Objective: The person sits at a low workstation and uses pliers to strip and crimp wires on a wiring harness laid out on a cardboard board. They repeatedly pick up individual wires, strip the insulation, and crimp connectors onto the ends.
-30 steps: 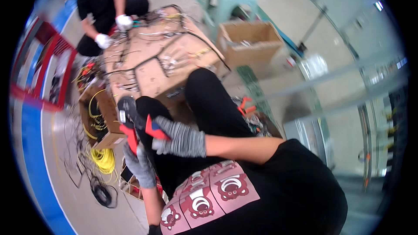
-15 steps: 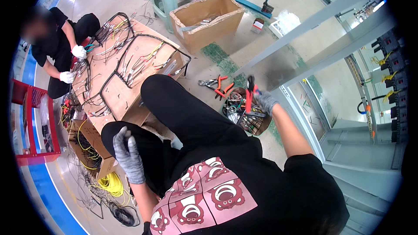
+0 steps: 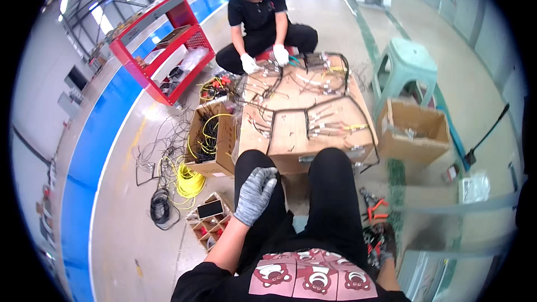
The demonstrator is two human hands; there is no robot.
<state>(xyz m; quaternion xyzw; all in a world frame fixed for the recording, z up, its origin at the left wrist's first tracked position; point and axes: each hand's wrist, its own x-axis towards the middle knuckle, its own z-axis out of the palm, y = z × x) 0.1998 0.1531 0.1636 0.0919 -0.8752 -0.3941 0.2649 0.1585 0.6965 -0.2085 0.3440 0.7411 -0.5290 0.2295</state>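
Observation:
My left hand [image 3: 255,194], in a grey knit glove, is over my left thigh with its fingers loosely bent and nothing visible in them. Low on the right, beside my right thigh, my gloved right hand [image 3: 387,249] is at the tool container, partly dark and blurred. Red-handled pliers [image 3: 376,244] show at its fingers; their jaws cannot be made out. Just beyond lie orange-handled cutters [image 3: 376,208] on the floor. Ahead of my knees, a black wire harness [image 3: 306,113] with many labelled wire ends is spread over a wooden board [image 3: 285,144].
Across the board a co-worker in white gloves [image 3: 281,55] handles wires. To the left are a red rack [image 3: 146,81], a carton of cables [image 3: 225,145], coiled yellow wire [image 3: 189,182] and a divided box [image 3: 197,229] with a phone. On the right stand a green stool [image 3: 413,56] and an open carton [image 3: 414,148].
The view has swung left and up toward the co-worker. My right hand, which held the red-handled pliers above the container, is now lower beside it. My left hand is over the thigh.

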